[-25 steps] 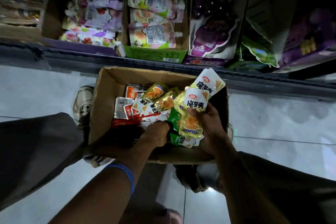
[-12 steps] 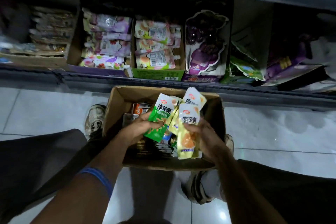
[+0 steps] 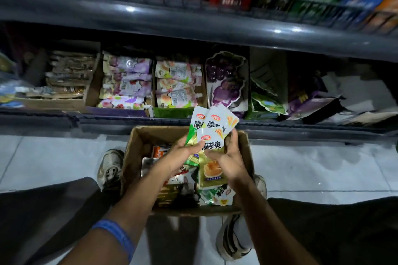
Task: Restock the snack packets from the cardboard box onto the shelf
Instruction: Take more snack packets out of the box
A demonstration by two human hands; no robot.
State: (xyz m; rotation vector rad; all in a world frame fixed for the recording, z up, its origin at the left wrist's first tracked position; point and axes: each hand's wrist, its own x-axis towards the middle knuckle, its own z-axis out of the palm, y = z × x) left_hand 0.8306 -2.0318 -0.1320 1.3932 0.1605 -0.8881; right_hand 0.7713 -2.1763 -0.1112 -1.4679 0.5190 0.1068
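— pale floor tiles (image 3: 53, 157) run under everything, and the low shelf (image 3: 129, 119) sits right at floor level. how far along is the restock?

— early, i'd judge. from the left, that shelf holds a brown tray of dark packets (image 3: 66, 75), then purple and pink fruit pouches (image 3: 126, 80), peach pouches (image 3: 177, 84), a grape-printed display carton (image 3: 226, 79) and loose green bags (image 3: 266, 101). none of the white packets in hand can be seen there.

— and the cardboard box (image 3: 137, 142)?

— on the floor between the person's shoes, still well filled with mixed snack packets (image 3: 183, 183).

— the hands?

— left hand (image 3: 183, 153) has its fingers curled around the left side of a fanned bunch of white snack packets (image 3: 212, 129); right hand (image 3: 228, 157) pinches the same bunch from the right, thumb across the front. the bunch is lifted above the box, its tops overlapping the shelf's front lip.

— room to move?

— tight, probably. the dark rail of the upper shelf (image 3: 215, 28) overhangs the low opening, so the packets would have to go in low and forward. the right end, past the green bags, looks the loosest, though it's dim and messy there.
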